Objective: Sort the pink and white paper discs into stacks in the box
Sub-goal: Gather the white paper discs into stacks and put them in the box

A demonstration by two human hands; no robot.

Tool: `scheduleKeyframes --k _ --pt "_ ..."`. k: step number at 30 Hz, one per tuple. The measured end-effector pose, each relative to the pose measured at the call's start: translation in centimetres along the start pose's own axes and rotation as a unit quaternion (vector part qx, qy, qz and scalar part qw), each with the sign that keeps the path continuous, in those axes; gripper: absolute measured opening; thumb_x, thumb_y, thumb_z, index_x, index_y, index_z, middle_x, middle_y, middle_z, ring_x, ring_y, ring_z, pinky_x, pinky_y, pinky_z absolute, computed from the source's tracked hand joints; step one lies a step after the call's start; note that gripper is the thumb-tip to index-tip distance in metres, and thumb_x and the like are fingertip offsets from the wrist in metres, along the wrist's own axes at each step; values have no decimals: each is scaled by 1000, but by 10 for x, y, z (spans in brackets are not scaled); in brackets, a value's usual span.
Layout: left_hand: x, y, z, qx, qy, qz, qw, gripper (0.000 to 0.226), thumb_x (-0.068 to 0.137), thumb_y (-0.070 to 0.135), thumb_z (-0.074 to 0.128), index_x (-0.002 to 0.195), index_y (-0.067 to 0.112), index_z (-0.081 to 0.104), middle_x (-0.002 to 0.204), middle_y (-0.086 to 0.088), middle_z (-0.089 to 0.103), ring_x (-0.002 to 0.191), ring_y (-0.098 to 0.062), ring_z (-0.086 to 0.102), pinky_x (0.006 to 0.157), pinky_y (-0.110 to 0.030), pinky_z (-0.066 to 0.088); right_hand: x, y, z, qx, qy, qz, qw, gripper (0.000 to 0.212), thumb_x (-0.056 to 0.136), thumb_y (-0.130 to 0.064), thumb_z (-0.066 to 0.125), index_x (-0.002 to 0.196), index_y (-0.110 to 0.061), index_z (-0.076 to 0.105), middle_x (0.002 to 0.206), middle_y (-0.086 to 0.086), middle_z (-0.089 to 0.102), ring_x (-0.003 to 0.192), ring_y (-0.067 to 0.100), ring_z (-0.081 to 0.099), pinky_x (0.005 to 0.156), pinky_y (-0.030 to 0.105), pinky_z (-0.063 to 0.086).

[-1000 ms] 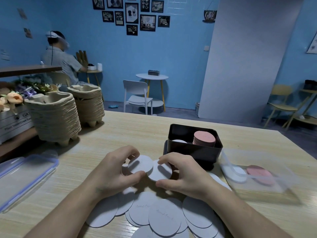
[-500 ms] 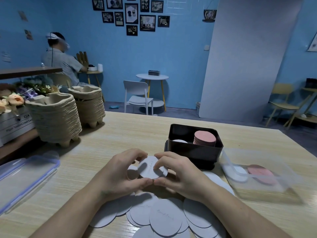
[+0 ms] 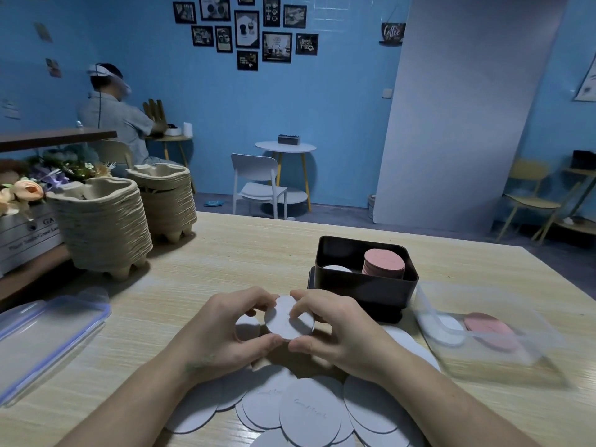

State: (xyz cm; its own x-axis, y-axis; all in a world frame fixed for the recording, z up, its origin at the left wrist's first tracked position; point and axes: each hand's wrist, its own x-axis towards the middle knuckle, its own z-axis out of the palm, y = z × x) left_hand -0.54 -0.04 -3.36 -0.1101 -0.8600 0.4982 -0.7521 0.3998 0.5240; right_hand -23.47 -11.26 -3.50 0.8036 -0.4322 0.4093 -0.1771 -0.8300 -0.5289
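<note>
Left hand (image 3: 225, 330) and right hand (image 3: 338, 330) both pinch the round white paper discs (image 3: 289, 317) by their rim, apparently squaring a small stack, count unclear. Black rectangular box (image 3: 364, 291) at 1 o'clock holds the pink disc stack (image 3: 383, 262).

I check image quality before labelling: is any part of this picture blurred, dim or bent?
Head view: dim, bluish light; the clear tub at right is smeared by blur; the door panel leans from wide-angle distortion; hands and discs are fairly sharp.
</note>
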Motion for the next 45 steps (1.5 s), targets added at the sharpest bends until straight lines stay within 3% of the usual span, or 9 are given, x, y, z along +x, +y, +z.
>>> scheduleKeyframes --k 8,13,17,20,24,31,35,40,45 --pt "0 1 1 3 -2 -1 1000 40 83 45 81 116 25 70 104 20 72 101 -5 68 86 -25 55 -1 -4 -2 -17 -7 -2 1000 31 89 -44 81 112 -30 65 146 -6 59 139 -3 47 110 29 45" --pt "0 -1 -1 9 -28 -13 999 41 81 43 83 117 28 68 106 19 72 105 -6 68 89 -30 55 0 -8 -4 -31 -18 -7 999 31 89 -47 80 111 -29 66 138 -9 61 129 -3 53 105 24 46" --pt "-6 -13 -13 41 -50 -64 996 54 78 53 81 126 38 60 122 26 63 121 5 57 99 -24 50 -1 -6 -5 -26 -12 -4 1000 34 88 -48 79 112 -28 66 131 -11 62 128 -1 55 104 29 48" --pt "-10 -17 -23 70 -81 -106 989 61 74 55 75 130 43 55 127 28 57 120 14 51 99 -17 46 -2 -1 -7 -23 -11 1 1000 34 88 -49 79 111 -28 66 129 -12 63 131 0 54 103 32 49" --pt "-11 -20 -26 88 -82 -129 984 63 70 54 71 129 42 55 125 25 59 117 11 55 101 -25 51 -4 1 -9 -21 -13 6 1000 35 88 -49 79 112 -27 67 129 -11 63 136 0 51 105 34 49" --pt "-11 -20 -24 55 -42 -140 988 57 70 52 76 123 39 60 119 22 68 117 12 59 97 -26 55 -5 1 -9 -32 -19 18 999 37 86 -52 78 114 -31 66 133 -11 62 133 2 54 104 34 49" --pt "-8 -14 -18 33 12 -103 994 47 72 47 77 116 34 65 112 22 70 115 1 64 89 -26 57 -5 1 -10 -36 -25 29 999 40 85 -53 78 117 -33 65 128 -15 62 125 5 58 100 33 50" --pt "-4 -9 -7 46 13 -37 998 47 78 50 78 118 28 65 108 17 70 105 -9 68 85 -36 58 -4 -2 -8 -36 -27 17 999 48 89 -50 78 130 -33 61 128 -19 62 119 2 59 99 29 50" --pt "-1 -5 -3 88 2 8 996 49 86 58 73 119 23 64 104 6 71 96 -15 67 80 -42 57 -2 -4 -4 -34 -38 -19 998 45 93 -41 78 134 -30 62 138 -13 60 131 0 53 107 19 43"
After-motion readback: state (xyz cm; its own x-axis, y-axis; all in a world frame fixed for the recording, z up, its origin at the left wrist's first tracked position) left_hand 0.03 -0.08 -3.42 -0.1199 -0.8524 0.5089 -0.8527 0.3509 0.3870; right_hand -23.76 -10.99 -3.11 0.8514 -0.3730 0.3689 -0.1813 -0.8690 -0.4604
